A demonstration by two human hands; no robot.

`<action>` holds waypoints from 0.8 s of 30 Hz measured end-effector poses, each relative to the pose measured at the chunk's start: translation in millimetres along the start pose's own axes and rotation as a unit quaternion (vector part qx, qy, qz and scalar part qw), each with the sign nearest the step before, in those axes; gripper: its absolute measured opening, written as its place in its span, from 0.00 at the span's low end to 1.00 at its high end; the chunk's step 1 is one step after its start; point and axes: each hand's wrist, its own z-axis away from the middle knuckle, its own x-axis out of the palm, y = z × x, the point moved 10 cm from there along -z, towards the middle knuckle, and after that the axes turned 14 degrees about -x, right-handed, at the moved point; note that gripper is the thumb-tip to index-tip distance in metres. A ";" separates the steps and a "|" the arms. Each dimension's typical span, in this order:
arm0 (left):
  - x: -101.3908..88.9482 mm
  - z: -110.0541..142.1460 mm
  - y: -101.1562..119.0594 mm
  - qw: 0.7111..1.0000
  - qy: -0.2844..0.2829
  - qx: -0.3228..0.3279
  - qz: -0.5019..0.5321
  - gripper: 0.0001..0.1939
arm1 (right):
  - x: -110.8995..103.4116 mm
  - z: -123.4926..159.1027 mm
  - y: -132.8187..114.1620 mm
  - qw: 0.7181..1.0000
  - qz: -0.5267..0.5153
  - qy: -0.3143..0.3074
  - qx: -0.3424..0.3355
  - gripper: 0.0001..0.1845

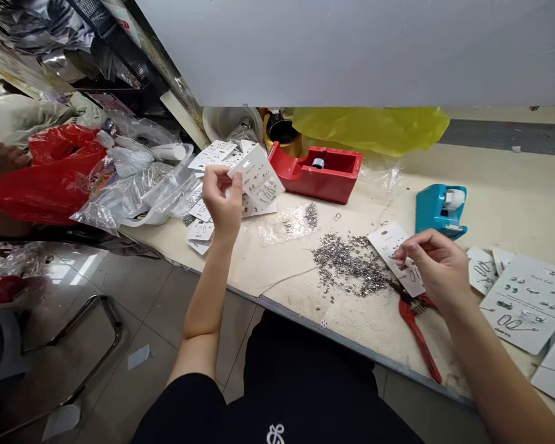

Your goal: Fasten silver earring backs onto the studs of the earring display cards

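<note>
My left hand (224, 200) is closed on the edge of a white earring card (258, 177), raised over a stack of similar cards (201, 229). Small metal earrings are fixed to its face. My right hand (437, 265) has its fingertips pinched together over another earring card (392, 242); anything small between them is too fine to make out. That card sits beside a heap of tiny metal pieces (351, 262). Red-handled pliers (419, 333) lie partly beneath my right hand, jaws toward the heap.
A red tape dispenser (321, 176) and a teal tape dispenser (439, 209) stand behind the heap. A clear bag (289, 225) holds metal pieces. More earring cards (527, 299) lie at right. Plastic bags (139, 185) crowd the left, where another person's hand (7, 157) shows.
</note>
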 end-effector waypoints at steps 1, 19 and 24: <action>-4.1 -1.2 5.2 0.998 -0.001 -0.013 0.059 0.15 | 0.0 0.2 -0.7 1.000 0.005 0.000 -0.004 0.13; 107.9 43.0 88.9 0.854 -0.325 -0.167 0.371 0.24 | 0.9 -7.5 -26.4 0.969 0.200 -0.034 -0.142 0.11; 140.0 69.3 92.0 0.831 -0.385 -0.169 0.364 0.24 | 9.2 -5.1 -31.1 0.967 0.198 -0.053 -0.150 0.13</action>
